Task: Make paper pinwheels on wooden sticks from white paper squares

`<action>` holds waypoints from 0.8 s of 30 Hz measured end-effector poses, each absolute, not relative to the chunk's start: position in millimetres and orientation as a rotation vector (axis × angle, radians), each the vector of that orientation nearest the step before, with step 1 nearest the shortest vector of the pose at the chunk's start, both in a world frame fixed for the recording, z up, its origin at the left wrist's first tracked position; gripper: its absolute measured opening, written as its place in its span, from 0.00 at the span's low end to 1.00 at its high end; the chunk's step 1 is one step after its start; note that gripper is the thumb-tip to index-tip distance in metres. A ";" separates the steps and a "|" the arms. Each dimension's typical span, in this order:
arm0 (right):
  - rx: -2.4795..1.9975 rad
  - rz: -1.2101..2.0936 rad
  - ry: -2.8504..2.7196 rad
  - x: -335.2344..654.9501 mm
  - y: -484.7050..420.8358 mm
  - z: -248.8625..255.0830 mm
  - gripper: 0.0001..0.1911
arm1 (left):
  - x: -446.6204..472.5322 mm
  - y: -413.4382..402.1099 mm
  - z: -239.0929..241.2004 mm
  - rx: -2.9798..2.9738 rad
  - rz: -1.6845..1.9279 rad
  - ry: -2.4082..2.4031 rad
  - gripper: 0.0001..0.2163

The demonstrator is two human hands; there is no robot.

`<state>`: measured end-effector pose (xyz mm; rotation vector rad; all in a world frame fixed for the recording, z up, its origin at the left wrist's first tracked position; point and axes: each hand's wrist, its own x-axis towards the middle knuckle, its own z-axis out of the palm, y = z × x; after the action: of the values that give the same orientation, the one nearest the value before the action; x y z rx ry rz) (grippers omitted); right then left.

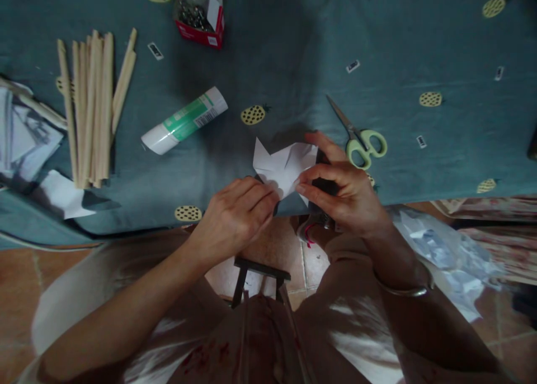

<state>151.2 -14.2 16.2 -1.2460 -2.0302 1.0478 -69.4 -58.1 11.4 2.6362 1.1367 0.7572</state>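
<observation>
A piece of white paper (279,163), creased and cut with pointed corners, is held up near the table's front edge. My left hand (235,219) pinches its lower left side, fingers closed together. On the right side of the paper, my right hand (344,191) grips it between thumb and fingers. Just beyond my right hand lie scissors (363,141) with pale green handles, blades slightly apart. A white and green glue stick (187,120) rests on its side to the left of the paper.
Wooden sticks (94,110) lie in a bundle at the left, near white paper pieces (25,132). A red box (200,23) of small metal items stands at the back. Green cloth (277,48) covers the table. A plastic bag (444,250) is on the floor at right.
</observation>
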 end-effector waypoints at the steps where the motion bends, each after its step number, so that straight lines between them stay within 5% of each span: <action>1: -1.265 1.009 -2.036 148.9 -15.1 15.0 0.03 | -68.6 -58.5 11.5 2.628 0.763 1.141 0.07; 8: -1.356 0.857 -2.062 139.0 -20.3 11.0 0.05 | -67.1 -60.9 11.0 2.582 0.757 1.109 0.13; 24: -1.452 0.812 -2.074 133.9 -22.6 11.6 0.03 | -66.8 -59.8 8.6 2.537 0.764 1.089 0.08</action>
<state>133.9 -22.6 11.6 -1.4518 -2.0739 0.8122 -66.8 -59.8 8.6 2.5371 1.0888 0.7641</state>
